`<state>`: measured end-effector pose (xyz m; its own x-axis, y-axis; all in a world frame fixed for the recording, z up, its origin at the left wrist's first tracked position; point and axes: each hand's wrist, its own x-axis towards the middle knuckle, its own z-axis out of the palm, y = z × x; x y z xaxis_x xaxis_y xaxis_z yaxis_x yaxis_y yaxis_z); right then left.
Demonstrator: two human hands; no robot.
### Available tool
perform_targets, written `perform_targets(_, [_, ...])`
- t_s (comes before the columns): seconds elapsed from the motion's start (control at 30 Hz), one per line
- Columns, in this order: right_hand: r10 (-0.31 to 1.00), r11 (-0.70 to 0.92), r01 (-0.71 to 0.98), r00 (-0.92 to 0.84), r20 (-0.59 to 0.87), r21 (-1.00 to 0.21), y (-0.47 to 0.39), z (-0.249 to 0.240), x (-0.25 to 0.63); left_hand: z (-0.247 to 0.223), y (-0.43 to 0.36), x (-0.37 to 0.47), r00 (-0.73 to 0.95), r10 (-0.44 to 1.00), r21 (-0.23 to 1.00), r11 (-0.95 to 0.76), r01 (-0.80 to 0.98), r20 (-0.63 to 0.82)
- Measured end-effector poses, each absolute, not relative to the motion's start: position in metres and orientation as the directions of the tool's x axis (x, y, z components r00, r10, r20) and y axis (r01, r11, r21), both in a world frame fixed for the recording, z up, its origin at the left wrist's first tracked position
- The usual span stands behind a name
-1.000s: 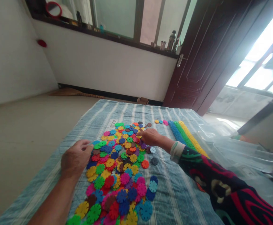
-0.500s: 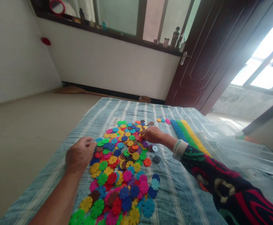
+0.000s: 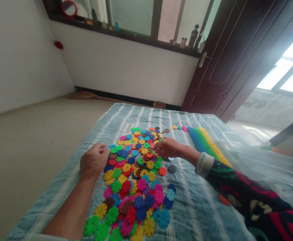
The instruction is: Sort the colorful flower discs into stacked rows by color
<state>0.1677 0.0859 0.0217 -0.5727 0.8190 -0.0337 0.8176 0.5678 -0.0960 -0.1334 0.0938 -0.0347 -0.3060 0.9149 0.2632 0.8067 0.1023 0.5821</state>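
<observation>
A spread of colourful plastic snowflake discs [image 3: 130, 177] covers the middle of the cloth, many overlapping. My right hand [image 3: 169, 147] is over the far right part of this pile, fingertips pinched down among the discs. Whatever lies between those fingers is hidden. At the pile's left edge rests my left hand [image 3: 94, 161], fingers curled and thumb tip beside a teal disc [image 3: 112, 146]. I cannot make out if it holds anything. Beyond my right wrist lie long rows of blue discs [image 3: 196, 140], green discs [image 3: 206, 143] and yellow discs [image 3: 215, 147].
A striped blue cloth [image 3: 186, 201] covers the table. Clear plastic boxes [image 3: 244, 139] stand to the right, near my sleeve. A few single discs, one pink [image 3: 184, 129], lie left of the rows. Behind are a dark red door [image 3: 211, 73] and a window ledge.
The view has shifted slightly, so everything sits a little further right. A yellow disc that showed at my right fingertips is no longer visible there. My left hand stays at the pile's edge.
</observation>
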Motion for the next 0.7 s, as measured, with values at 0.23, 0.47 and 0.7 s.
perform_targets(0.23, [0.818, 0.571, 0.814, -0.575, -0.011, -0.11, 0.09, 0.017, 0.156, -0.034, 0.092, -0.133, -0.309, 0.918, 0.584, 0.112, 0.804, 0.248])
perform_targets(0.47, [0.844, 0.536, 0.843, -0.535, 0.021, -0.046, 0.09, 0.018, 0.143, -0.033, 0.091, -0.134, -0.304, 0.921, 0.576, 0.116, 0.809, 0.242])
perform_targets(0.7, [0.869, 0.486, 0.874, -0.486, 0.094, 0.027, 0.125, 0.022, 0.139, -0.032, 0.09, -0.133, -0.303, 0.919, 0.574, 0.109, 0.812, 0.254])
